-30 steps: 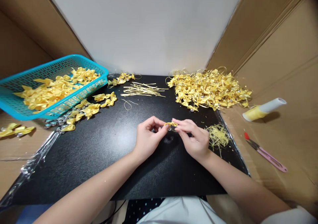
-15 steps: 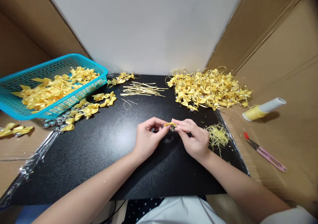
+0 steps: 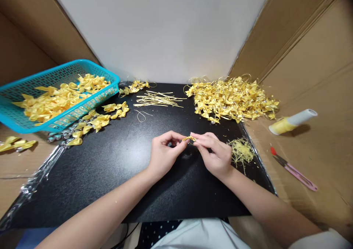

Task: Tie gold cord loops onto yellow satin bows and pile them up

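Note:
Above the black board (image 3: 116,182), my left hand (image 3: 167,151) and my right hand (image 3: 215,151) meet at the fingertips. Between them is a small yellow bow (image 3: 189,138), its left end pinched by my left thumb and fingers and its right end by my right ones. A thin cord loop shows just under the bow; its ends are hidden by the fingers. Beyond the hands lie a bundle of cut gold cords (image 3: 158,99) and one curled cord (image 3: 141,116). A heap of yellow bows with gold cords (image 3: 231,98) sits at the back right.
A blue basket (image 3: 114,80) of yellow bows stands at the left, with loose bows and silver bells (image 3: 66,134) beside it. On the right are cord scraps (image 3: 242,151), a white tube (image 3: 305,116) wound with yellow, and pink snips (image 3: 299,174). A white panel stands behind.
The silver bell seen under the bow between my fingertips is now mostly out of sight, and a thin loop shows there. Both hands have stayed almost in place.

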`<state>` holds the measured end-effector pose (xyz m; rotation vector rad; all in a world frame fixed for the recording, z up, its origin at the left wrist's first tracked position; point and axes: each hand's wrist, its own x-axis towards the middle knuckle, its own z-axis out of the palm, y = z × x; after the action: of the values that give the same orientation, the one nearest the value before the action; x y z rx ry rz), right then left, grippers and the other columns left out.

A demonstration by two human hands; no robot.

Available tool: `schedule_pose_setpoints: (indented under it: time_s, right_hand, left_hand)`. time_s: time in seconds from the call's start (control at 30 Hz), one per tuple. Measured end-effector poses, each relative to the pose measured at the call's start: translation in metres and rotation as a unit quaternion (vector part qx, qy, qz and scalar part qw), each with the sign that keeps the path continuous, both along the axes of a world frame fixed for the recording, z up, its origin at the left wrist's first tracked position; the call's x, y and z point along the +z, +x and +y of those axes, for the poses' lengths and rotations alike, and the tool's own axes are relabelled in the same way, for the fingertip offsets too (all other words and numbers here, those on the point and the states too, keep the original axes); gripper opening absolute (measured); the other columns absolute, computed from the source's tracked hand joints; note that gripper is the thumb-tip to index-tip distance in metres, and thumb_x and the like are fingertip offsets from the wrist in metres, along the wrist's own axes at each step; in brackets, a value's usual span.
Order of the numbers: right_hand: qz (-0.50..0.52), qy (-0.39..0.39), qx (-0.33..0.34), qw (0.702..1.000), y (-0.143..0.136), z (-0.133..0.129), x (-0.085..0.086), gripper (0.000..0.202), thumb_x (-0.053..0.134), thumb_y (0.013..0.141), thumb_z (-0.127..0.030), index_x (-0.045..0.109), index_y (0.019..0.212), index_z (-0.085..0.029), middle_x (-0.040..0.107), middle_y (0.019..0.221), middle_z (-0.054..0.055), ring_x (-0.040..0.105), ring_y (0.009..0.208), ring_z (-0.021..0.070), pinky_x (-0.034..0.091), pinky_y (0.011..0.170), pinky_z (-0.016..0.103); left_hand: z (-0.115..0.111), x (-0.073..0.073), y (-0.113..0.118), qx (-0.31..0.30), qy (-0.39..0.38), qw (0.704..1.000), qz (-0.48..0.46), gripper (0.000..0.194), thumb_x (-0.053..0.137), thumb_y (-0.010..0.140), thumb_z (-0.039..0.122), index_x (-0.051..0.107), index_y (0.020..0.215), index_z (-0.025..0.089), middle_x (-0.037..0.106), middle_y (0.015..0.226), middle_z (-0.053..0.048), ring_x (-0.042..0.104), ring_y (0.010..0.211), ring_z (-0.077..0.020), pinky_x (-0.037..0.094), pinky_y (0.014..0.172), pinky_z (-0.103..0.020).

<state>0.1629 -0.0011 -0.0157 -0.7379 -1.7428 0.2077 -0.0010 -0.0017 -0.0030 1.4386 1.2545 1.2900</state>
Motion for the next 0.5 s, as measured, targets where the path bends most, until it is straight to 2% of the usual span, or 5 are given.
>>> schedule_pose_setpoints:
  time_s: [0.5]
  right_hand:
    - [-0.01, 0.008, 0.003, 1.0, -0.0001, -0.0002, -0.0008, 0.023, 0.063, 0.083, -0.004, 0.066, 0.097, -0.021, 0.076, 0.101, 0.012, 0.073, 0.08, 0.0183, 0.057, 0.071, 0.036]
  left_hand:
    - [0.0024, -0.0022, 0.0, 0.004, -0.006, 1.0, -0.005, 0.011, 0.075, 0.073, 0.026, 0.073, 0.07, 0.016, 0.067, 0.063, -0.001, 0.05, 0.056, -0.0081, 0.041, 0.055, -0.02]
